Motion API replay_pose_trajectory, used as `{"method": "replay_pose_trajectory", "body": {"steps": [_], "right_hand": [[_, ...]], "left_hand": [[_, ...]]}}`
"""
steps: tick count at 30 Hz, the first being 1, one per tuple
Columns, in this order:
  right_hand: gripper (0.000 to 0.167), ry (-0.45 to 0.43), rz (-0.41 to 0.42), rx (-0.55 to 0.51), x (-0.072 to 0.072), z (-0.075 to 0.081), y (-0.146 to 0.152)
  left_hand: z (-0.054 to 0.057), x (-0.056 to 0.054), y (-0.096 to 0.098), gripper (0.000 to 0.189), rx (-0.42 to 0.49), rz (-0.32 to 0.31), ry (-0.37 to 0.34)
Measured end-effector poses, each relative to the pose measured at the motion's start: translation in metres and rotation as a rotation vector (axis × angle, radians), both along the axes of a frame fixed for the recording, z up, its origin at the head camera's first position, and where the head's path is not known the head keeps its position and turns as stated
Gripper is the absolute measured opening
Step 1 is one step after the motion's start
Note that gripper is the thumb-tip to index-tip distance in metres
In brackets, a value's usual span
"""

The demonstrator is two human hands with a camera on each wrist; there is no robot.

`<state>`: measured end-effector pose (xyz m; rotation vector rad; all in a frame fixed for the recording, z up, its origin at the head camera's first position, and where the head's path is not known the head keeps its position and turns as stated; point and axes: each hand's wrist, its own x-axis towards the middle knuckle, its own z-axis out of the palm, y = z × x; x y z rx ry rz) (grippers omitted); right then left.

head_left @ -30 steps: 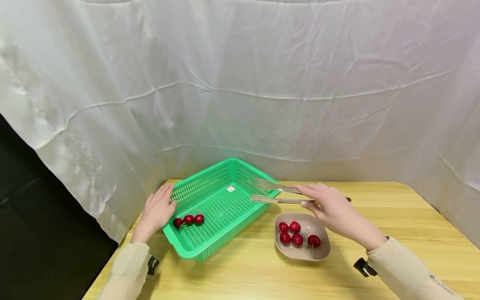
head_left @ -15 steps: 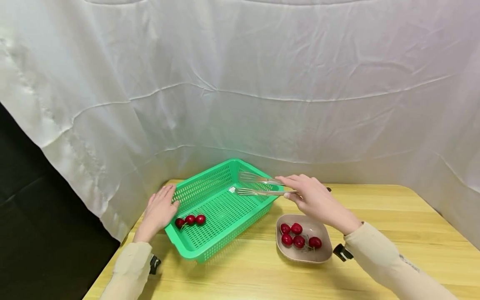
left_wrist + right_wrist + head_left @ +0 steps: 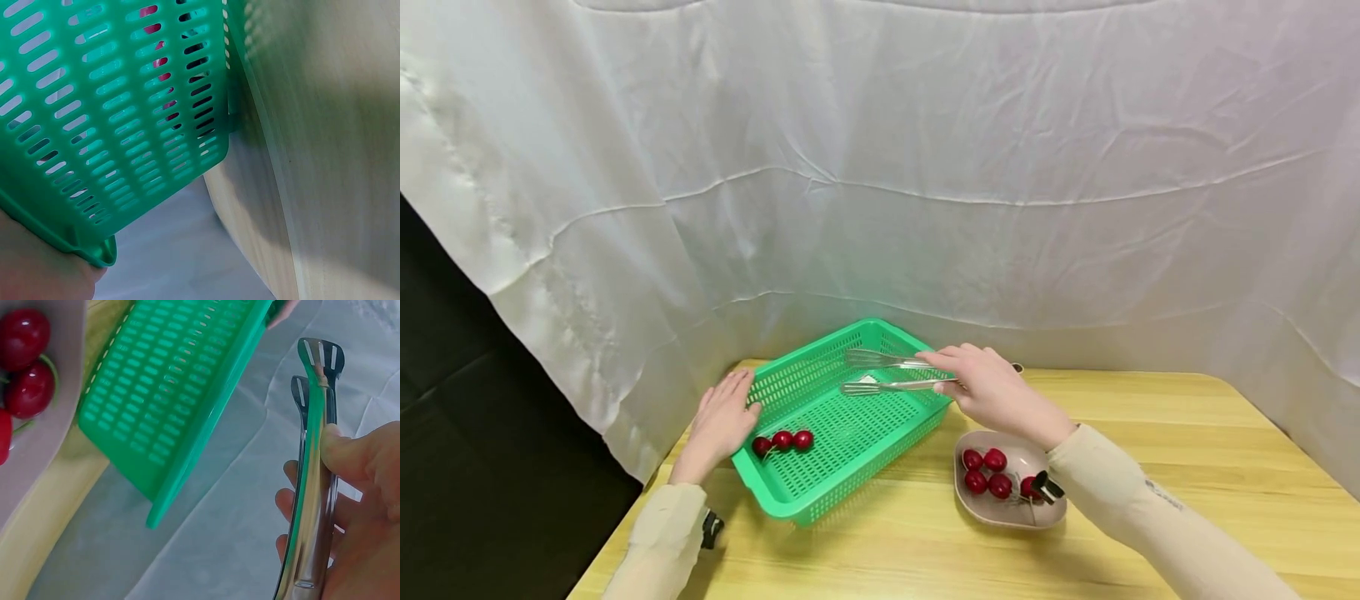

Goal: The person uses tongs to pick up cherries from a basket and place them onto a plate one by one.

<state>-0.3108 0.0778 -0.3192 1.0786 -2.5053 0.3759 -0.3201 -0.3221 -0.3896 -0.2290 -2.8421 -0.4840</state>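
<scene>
My right hand [image 3: 992, 392] grips metal serving tongs [image 3: 891, 362] with slotted ends, held over the far right part of a green perforated basket [image 3: 850, 492]. Nothing sits between the two slightly parted tong ends. In the right wrist view the thumb presses one arm of the tongs [image 3: 306, 506] and the fingers wrap behind. My left hand [image 3: 722, 421] rests on the basket's left rim, its fingers lying fairly straight along it. Several red cherries [image 3: 782, 440] lie in a row in the basket's near left corner. More cherries [image 3: 976, 482] lie in a pinkish-beige bowl [image 3: 1007, 518].
The bowl stands right of the basket on a light wooden table [image 3: 1165, 467]. White curtain cloth [image 3: 925, 250] hangs close behind the table's far edge. Dark material [image 3: 490, 483] is at the left. A white label [image 3: 868, 379] shows on the basket floor.
My right hand has moved left with the tongs, bringing their ends farther over the basket. The left hand stays on the rim, and the cherries lie as before.
</scene>
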Motion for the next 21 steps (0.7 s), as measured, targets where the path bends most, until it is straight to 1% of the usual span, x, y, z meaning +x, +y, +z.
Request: {"method": "replay_pose_trajectory", "body": {"steps": [6, 9, 14, 21], "right_hand": [[0.050, -0.026, 0.012, 0.062, -0.007, 0.004, -0.016], [0.049, -0.055, 0.015, 0.079, -0.010, 0.006, -0.023], [0.048, -0.090, 0.002, 0.112, -0.018, 0.005, -0.033], [0.046, -0.124, 0.016, 0.168, -0.025, 0.003, -0.049]], "left_hand": [[0.000, 0.000, 0.000, 0.060, 0.004, 0.001, -0.001], [0.000, 0.000, 0.000, 0.060, 0.013, 0.001, -0.003], [-0.001, -0.001, 0.000, 0.060, 0.013, 0.004, -0.004], [0.000, 0.000, 0.002, 0.060, 0.011, 0.014, -0.006]]}}
